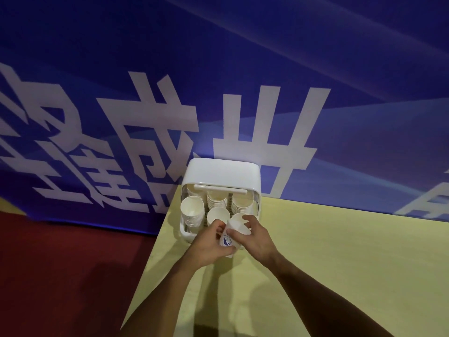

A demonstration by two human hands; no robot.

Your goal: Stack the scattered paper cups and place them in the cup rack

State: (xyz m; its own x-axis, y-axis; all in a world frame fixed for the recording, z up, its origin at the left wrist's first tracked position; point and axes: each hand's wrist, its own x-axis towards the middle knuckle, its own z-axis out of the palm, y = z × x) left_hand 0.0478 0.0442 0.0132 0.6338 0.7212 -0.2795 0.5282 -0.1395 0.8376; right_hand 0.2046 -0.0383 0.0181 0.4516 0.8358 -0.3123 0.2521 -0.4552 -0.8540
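Presently: paper cup stack (228, 238), long axis tilted toward cup rack (221, 173), just before its front row. Left grip (209, 246) curls round the base; right grip (255, 240), nearer the rack, holds the upper part. Yellow surface (328, 259) beneath.

Dim, blue-tinged light fills the wide-angle view, its brightest patch falling on the white top of the cup rack (221, 170) and the banner (243, 69) just behind it, while the banner's upper reaches sink into dark violet. Soft-edged shadows of the forearms lie on the yellow desk (340, 251) beneath them, and a broader one darkens the red floor (60, 263) at lower left. The lens skews the banner's white lettering and the desk edge toward the borders, and the left hand (209, 246), right hand (255, 237) and paper cup (227, 239) look slightly soft.
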